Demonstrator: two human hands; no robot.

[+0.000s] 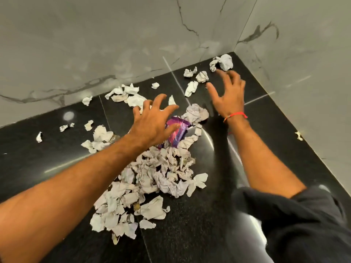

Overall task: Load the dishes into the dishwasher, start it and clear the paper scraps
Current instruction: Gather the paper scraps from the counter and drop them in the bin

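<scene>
Both hands hover splayed and empty above the black granite counter (57, 158). Left hand (153, 120) sits over a purple wrapper (176, 133), the main heap of paper scraps (152, 183) lying just nearward of it. Right hand (228, 93) is nearer the crumpled balls (222, 62) beyond its fingertips, toward the marble corner (234, 35). Judgement: stray pieces get raked inward next.

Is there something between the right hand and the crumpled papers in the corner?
Nothing visible. The right hand is spread open just in front of the corner papers, with only bare black counter between. The left hand is apart, over the purple wrapper.
</scene>
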